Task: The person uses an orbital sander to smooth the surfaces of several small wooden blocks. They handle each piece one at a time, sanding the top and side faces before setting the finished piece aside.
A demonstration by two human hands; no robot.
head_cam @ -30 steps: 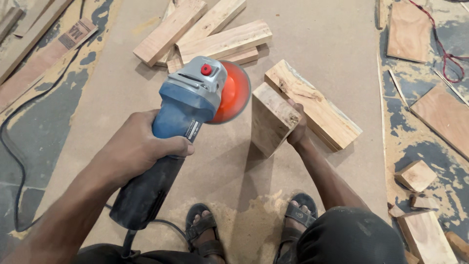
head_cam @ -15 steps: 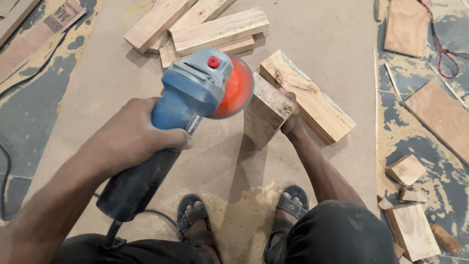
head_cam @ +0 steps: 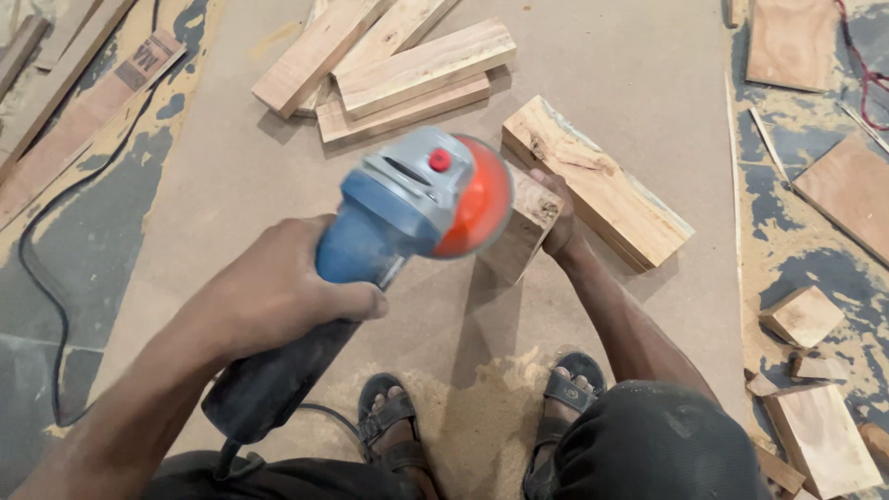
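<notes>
My left hand (head_cam: pixel 278 292) grips the body of a blue and grey angle grinder (head_cam: pixel 370 241) with an orange disc (head_cam: pixel 477 211) that looks blurred. The disc sits against the left face of a pale wooden block (head_cam: pixel 526 230), which stands tilted on the brown board floor (head_cam: pixel 602 74). My right hand (head_cam: pixel 561 222) holds that block from its right side. A long rough plank (head_cam: pixel 602 190) lies flat just beyond my right hand.
A stack of planks (head_cam: pixel 398 69) lies further off. Small offcuts (head_cam: pixel 802 315) and wood sheets (head_cam: pixel 847 190) lie to the right amid sawdust. A black cable (head_cam: pixel 42 278) runs along the left. My sandalled feet (head_cam: pixel 394 431) rest beside a sawdust pile (head_cam: pixel 472 407).
The grinder has moved right and down, so its disc now covers much of the block's left face. The block stays in my right hand.
</notes>
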